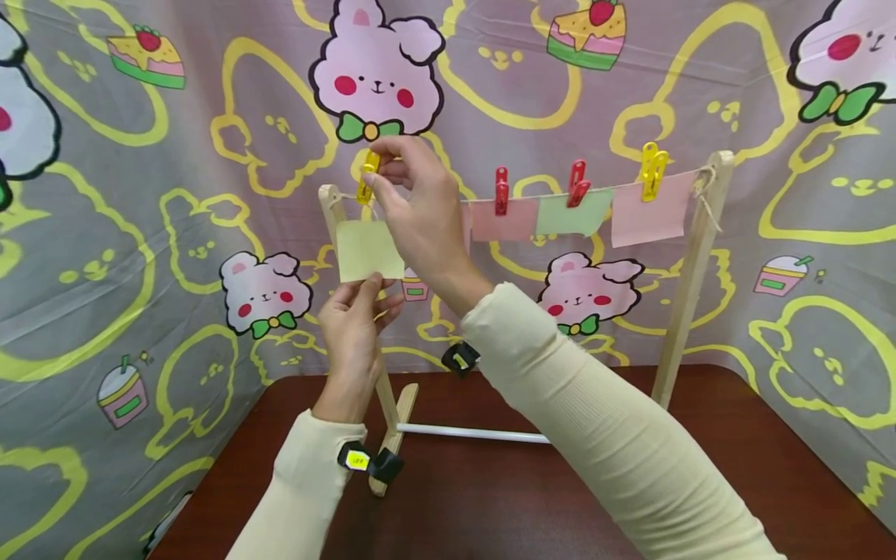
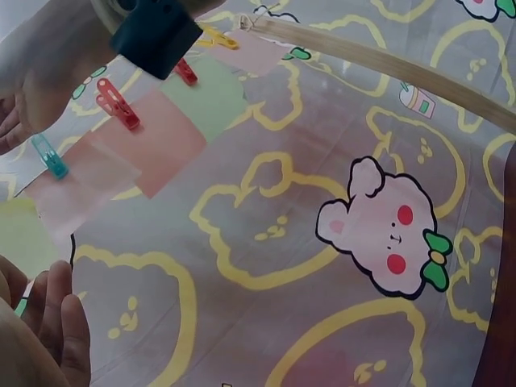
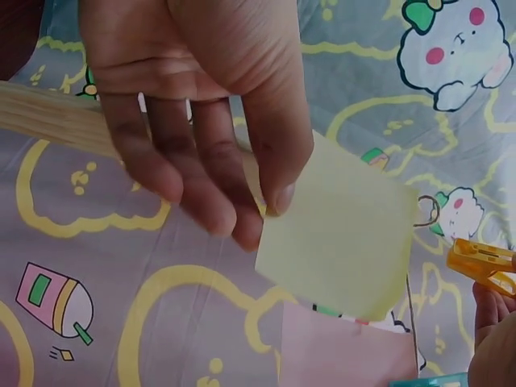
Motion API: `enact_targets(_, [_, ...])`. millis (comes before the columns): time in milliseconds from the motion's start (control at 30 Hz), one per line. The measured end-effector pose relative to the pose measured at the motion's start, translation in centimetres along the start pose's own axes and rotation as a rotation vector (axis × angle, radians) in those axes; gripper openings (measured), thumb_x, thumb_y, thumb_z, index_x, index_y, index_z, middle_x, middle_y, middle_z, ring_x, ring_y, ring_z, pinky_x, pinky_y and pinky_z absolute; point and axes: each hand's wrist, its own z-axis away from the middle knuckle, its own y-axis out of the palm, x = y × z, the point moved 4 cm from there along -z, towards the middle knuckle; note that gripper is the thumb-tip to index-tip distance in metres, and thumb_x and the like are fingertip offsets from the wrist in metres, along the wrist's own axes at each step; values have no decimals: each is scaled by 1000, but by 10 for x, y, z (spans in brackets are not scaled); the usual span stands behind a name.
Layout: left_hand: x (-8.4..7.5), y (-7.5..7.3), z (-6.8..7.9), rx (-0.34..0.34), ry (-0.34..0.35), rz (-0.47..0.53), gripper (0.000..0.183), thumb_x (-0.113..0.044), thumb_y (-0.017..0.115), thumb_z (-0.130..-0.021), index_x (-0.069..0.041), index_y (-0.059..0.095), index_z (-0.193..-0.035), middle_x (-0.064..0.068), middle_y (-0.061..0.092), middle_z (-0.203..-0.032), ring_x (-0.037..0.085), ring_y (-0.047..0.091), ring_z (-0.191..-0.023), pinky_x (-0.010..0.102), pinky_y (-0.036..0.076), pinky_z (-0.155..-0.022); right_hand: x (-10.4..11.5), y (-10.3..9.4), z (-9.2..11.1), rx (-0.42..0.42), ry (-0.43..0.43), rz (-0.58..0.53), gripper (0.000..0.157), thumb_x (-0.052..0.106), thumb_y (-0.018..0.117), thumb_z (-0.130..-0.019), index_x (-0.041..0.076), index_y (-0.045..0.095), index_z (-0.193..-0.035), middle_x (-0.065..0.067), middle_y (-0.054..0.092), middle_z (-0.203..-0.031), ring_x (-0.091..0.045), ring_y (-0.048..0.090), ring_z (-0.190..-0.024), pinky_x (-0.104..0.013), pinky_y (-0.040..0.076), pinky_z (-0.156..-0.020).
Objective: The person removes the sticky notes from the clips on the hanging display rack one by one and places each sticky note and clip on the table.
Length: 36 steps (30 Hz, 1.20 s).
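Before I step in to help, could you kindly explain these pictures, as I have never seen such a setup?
There is no machine here: the left grip and the right grip are a person's bare hands, with cream fabric sleeves on the arms. The widest picture is taken from the person's head, the other two from the left and right wrists. On the dark reddish-brown table stands a pale wooden frame with a white rod low across it. Pink paper sheets and a green paper sheet hang along its thin string, held by small plastic clips. The left grip pinches a square pale-yellow paper by its lower edge; the right grip pinches a yellow plastic clip just above that paper.
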Motion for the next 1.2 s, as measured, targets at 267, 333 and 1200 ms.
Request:
enact_targets(267, [1,-7,2,17,56,-27,9,-8,69,-100,-4,74,-94,-1,78,-78,10,74,-59,25,63,-61,-1,-13,15,26,41,-35,28,2,69,-99,-3,65,-127,-15,67,-117,-22,69,-106,-22,56,-100])
enact_targets(333, [0,-9,4,20,75,-38,8,-8,70,-100,-5,75,-94,-1,78,-78,10,73,-58,25,63,-60,0,-18,20,29,31,-44,30,2,69,-99,-4,64,-128,-16,67,-118,-22,69,-107,-23,56,-101])
enact_targets(1200, [30,-45,35,184,164,-229,8,3,68,-97,3,72,-91,-5,68,-62,6,63,-51,19,52,-50,-15,-113,106,94,4,10,44,-18,66,-91,-12,60,-134,-21,62,-120,-17,67,-109,-26,57,-101])
